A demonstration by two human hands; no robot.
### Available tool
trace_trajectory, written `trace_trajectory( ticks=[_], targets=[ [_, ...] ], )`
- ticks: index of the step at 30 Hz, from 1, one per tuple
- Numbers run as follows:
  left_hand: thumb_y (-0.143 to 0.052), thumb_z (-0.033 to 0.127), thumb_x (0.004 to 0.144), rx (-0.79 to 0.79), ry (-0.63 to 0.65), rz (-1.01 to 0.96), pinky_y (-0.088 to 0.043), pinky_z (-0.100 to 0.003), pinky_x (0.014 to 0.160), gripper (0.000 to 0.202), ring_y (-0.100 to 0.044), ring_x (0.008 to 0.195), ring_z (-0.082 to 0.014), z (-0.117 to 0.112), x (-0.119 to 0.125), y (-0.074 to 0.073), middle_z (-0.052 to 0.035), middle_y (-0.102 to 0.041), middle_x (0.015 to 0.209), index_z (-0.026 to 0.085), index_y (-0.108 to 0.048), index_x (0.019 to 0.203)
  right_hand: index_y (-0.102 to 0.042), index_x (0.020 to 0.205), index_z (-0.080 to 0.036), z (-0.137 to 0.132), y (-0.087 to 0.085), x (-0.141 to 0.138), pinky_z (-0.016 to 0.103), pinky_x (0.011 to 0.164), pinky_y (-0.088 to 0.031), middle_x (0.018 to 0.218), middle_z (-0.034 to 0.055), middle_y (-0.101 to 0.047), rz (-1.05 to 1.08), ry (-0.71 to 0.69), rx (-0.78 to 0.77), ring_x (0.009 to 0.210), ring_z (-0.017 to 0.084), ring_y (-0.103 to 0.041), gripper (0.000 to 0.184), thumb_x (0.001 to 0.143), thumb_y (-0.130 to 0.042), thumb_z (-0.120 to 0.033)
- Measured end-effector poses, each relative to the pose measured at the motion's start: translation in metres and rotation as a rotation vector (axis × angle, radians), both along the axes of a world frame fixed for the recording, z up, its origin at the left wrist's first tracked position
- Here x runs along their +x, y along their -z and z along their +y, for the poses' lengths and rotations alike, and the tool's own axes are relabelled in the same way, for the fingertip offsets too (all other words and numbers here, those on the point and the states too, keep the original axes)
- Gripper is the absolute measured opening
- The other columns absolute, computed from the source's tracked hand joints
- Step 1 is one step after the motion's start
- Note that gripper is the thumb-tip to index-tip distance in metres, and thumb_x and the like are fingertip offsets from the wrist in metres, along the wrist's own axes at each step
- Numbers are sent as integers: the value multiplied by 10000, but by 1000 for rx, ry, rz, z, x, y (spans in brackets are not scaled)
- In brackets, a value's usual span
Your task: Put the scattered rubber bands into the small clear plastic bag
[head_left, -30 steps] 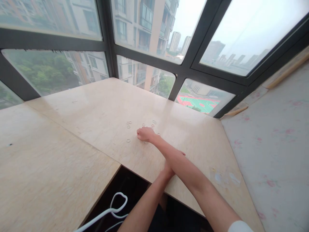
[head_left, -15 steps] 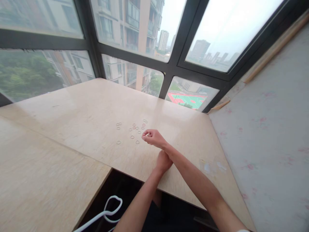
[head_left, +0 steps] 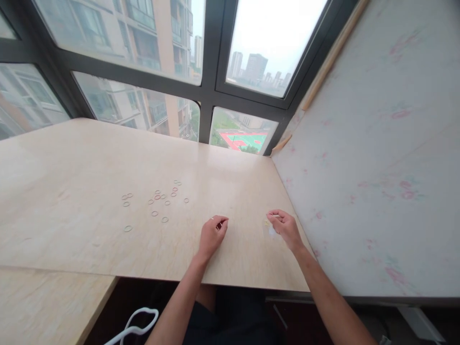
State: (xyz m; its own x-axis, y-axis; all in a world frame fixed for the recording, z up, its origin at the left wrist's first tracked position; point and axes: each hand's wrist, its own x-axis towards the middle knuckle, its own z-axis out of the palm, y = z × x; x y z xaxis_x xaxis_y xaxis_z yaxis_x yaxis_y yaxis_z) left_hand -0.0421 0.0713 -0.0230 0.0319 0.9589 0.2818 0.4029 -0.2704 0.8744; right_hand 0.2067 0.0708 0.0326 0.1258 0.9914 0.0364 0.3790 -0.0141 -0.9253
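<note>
Leftmost, a white cable loops below the front edge of the table. Next, thin rings lie scattered on the tabletop, a couple of them reddish, all left of both hands. The left hand is curled, thumb and fingertips together; whether they grip anything, I cannot tell. Then comes a clear bag, partly behind the right hand, whose thumb and forefinger are pinched together, any contents unclear. Rightmost stands the flowered wall.
</note>
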Motion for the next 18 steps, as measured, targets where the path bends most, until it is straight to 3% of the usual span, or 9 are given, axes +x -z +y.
trace_trajectory(
  ticks=[5, 12, 14, 18],
  targets=[
    [-504, 275, 864, 8, -4, 0, -486, -297, 676, 181, -627, 733, -168, 2, 0, 3, -37, -702, 831, 196, -667, 865, -665, 834, -130, -15, 5, 44, 211, 382, -177, 461, -85, -337, -106, 152, 54, 413, 71, -255, 378, 734, -631, -492],
    [-517, 281, 852, 7, -31, -7, -509, -317, 702, 180, -650, 767, -181, 1, 0, 1, -44, -716, 857, 191, -672, 874, -684, 1090, -89, -29, -1, 57, 227, 393, -192, 461, -112, -218, -226, 231, 102, 425, 83, -203, 471, 772, -621, -430],
    [-516, 285, 851, 7, -38, -5, -515, -322, 701, 183, -654, 769, -185, 1, 0, 0, -48, -721, 858, 194, -674, 871, -701, 1049, -96, -34, -2, 56, 225, 385, -197, 453, -104, -246, -206, 229, 108, 416, 82, -216, 442, 784, -615, -439],
    [-511, 292, 851, 8, -47, 11, -519, -326, 702, 194, -655, 766, -187, 1, 1, -1, -52, -724, 858, 193, -677, 865, -744, 899, -137, -46, 1, 41, 212, 377, -259, 498, -40, -439, -127, 172, 114, 438, 93, -341, 363, 792, -623, -462]
  ],
)
